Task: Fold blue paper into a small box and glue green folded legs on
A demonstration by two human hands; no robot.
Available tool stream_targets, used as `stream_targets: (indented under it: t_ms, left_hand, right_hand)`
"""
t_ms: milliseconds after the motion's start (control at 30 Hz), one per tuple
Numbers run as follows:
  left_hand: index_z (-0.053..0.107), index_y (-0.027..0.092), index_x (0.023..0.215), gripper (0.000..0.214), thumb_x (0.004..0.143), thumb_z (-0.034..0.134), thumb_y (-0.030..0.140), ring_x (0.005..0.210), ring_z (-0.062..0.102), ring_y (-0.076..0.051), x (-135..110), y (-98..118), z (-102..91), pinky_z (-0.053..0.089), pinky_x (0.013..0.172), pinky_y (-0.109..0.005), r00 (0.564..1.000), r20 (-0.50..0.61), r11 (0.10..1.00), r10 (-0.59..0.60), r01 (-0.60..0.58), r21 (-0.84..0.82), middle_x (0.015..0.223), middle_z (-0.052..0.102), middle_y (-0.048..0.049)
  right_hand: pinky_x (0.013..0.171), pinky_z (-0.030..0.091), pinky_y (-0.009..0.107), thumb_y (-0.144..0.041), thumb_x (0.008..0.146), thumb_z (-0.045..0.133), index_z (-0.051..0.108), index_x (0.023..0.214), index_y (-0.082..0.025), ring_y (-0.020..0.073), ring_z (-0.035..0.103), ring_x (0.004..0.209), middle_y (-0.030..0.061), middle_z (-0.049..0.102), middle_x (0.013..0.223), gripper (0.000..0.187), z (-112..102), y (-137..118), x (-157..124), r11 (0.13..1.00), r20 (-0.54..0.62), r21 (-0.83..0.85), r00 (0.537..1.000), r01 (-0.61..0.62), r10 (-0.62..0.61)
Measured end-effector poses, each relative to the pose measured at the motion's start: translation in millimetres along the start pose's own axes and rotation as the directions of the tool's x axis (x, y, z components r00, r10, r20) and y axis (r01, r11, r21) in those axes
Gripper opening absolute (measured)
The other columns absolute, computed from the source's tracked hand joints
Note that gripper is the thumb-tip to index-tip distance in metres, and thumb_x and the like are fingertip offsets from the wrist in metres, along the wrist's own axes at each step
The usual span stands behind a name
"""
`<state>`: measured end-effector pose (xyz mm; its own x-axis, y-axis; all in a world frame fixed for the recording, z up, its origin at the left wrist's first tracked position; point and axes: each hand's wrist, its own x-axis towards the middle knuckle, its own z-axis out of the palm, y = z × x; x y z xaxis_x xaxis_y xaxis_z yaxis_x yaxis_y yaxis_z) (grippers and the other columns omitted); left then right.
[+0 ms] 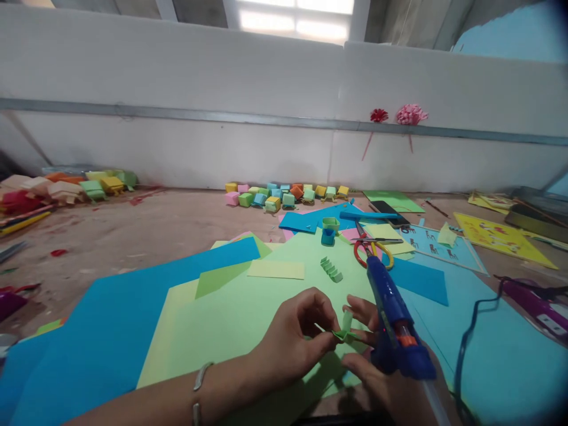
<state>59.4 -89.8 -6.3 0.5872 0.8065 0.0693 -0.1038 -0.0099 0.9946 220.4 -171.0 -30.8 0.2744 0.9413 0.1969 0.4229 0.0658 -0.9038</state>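
My left hand (290,334) pinches a small folded green paper piece (347,330) between thumb and forefinger. In my right hand (381,384) is a blue glue gun (390,302), its nozzle angled away from me over the paper. The right fingertips and thumb reach out around the same green piece; whether they press on it I cannot tell. Just beyond lies an accordion-folded green strip (331,270) on a large light green sheet (222,331). Farther back are a small green paper box (330,223) and a small blue one (328,238).
Scissors (375,253) with red and yellow handles lie beyond the glue gun. Several coloured paper cubes (288,200) line the back wall, and more folded pieces (66,186) sit at left. A phone (389,212), blue sheets (213,260) and a purple tool (539,307) lie around; a dark cord (473,331) runs at right.
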Motion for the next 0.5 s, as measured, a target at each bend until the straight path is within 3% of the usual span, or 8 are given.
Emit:
stream_targets:
  t_ms: [133, 333, 500]
  left_hand:
    - [0.053, 0.016, 0.069, 0.016, 0.063, 0.060, 0.004, 0.060, 0.056, -0.010, -2.9, 0.7, 1.3, 0.045, 0.055, -0.021, 1.000, 0.027, 1.000, -0.007, 0.006, 0.019, 0.070, 0.061, 0.0002]
    - [0.053, 0.016, 0.072, 0.015, 0.064, 0.062, 0.007, 0.058, 0.057, -0.011, -4.3, -1.0, -1.0, 0.047, 0.054, -0.023, 0.997, 0.073, 0.998, -0.031, 0.027, 0.050, 0.070, 0.060, 0.0001]
    - [0.053, 0.016, 0.077, 0.029, 0.060, 0.076, 0.019, 0.053, 0.056, -0.010, -0.3, -8.6, -2.0, 0.045, 0.051, -0.022, 0.965, 0.188, 0.971, -0.184, 0.208, -0.119, 0.065, 0.058, 0.0024]
  right_hand:
    - [0.076, 0.061, 0.032, -0.031, 0.076, 0.071, 0.056, 0.122, -0.024, 0.0242, 0.071, 0.094, 0.0091, 0.070, 0.112, 0.049, -2.8, 0.5, 5.6, 0.981, 0.034, -0.154, 0.993, 0.116, -0.112]
    - [0.060, 0.059, 0.025, -0.031, 0.079, 0.067, 0.059, 0.104, -0.023, 0.0172, 0.069, 0.066, 0.0022, 0.069, 0.083, 0.027, -5.5, -4.3, 4.8, 0.938, -0.037, -0.295, 0.979, 0.180, -0.200]
    - [0.056, 0.057, 0.022, -0.031, 0.077, 0.068, 0.059, 0.099, -0.023, 0.0166, 0.069, 0.068, 0.0020, 0.068, 0.086, 0.026, -8.4, -2.9, 5.5, 0.921, -0.033, -0.330, 0.973, 0.205, -0.229]
